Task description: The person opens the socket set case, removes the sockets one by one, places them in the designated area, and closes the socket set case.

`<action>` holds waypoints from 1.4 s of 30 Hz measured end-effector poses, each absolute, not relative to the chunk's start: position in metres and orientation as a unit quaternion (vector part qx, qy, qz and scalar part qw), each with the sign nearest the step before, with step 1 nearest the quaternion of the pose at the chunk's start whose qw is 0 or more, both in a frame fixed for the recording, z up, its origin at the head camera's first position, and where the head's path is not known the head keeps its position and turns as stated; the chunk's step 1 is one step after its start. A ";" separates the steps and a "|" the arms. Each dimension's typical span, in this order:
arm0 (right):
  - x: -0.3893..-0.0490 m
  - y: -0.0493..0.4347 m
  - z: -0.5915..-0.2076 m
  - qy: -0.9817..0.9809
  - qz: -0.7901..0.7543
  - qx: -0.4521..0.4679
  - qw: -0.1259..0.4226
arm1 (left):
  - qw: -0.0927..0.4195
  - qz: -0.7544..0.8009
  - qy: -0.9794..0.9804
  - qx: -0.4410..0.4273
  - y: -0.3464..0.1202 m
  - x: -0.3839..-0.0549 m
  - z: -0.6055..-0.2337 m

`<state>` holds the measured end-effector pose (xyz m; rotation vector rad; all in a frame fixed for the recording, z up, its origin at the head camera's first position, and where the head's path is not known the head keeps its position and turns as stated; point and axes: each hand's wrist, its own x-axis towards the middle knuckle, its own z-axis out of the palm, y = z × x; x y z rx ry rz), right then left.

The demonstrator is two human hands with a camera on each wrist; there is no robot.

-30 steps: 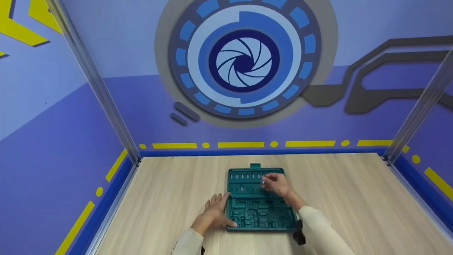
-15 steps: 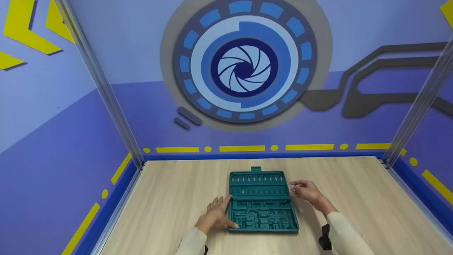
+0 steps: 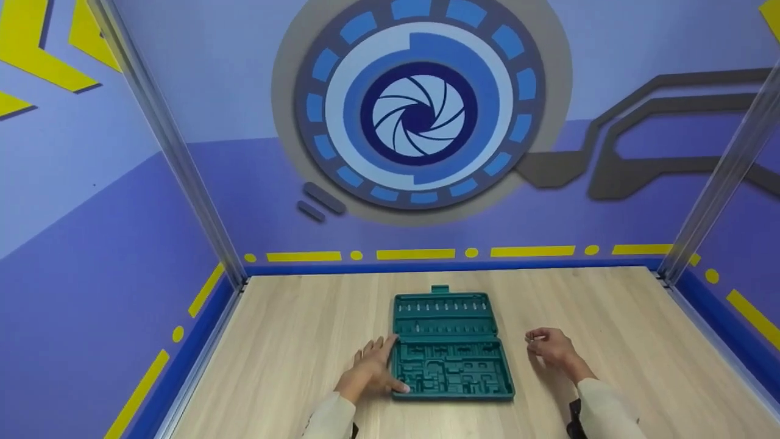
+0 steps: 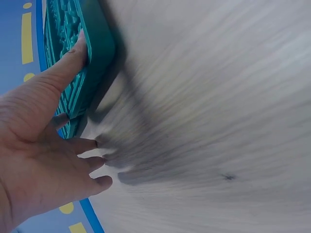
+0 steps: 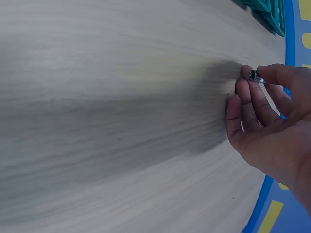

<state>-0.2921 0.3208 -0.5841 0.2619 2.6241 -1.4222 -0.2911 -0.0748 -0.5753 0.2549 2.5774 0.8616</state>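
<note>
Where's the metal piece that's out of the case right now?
The metal piece is pinched in the right hand, upper right in the right wrist view; in the head view, that hand is right of the case.

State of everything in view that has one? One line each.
Green case: open, flat on the table
Latch tab: unfastened
Silver pieces: set in a row along the case's far half
Small metal piece: pinched, out of the case
Left hand: fingers spread, thumb on case rim
Right hand: pinching, apart from case
</note>
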 end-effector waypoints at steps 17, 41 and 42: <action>-0.287 0.316 -0.593 0.900 -0.416 0.131 0.004 | 0.190 0.274 0.937 0.101 -0.079 -0.285 -0.573; -0.288 0.325 -0.596 0.896 -0.437 0.076 0.028 | 0.194 0.278 0.935 0.103 -0.077 -0.290 -0.577; -0.289 0.325 -0.596 0.897 -0.435 0.075 0.026 | 0.193 0.276 0.936 0.106 -0.077 -0.290 -0.577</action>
